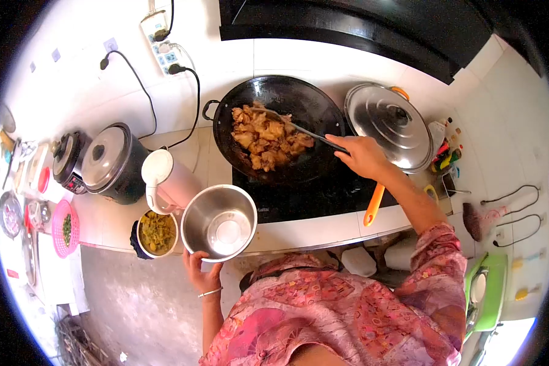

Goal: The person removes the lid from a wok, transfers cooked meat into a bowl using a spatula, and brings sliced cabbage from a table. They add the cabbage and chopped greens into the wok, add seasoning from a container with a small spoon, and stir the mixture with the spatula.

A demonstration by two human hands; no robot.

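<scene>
My right hand [361,155] grips the dark handle of a spatula [311,133], whose far end lies among browned meat pieces [267,137]. The meat sits in the left part of a large black wok [311,104] on the black stove [299,201]. With my left hand [202,273] I hold the near rim of an empty steel bowl [219,223], tilted at the counter's front edge. Just left of it stand a bowl of yellow-green food [157,233] and a pale pink jug [172,180].
A steel lid [389,125] leans right of the wok, near an orange handle [374,204]. Two cookers [107,158] and a pink basket [66,228] stand left. Cords hang from a power strip [162,46]. A black hood [348,27] overhangs the stove. Bottles [450,146] stand right.
</scene>
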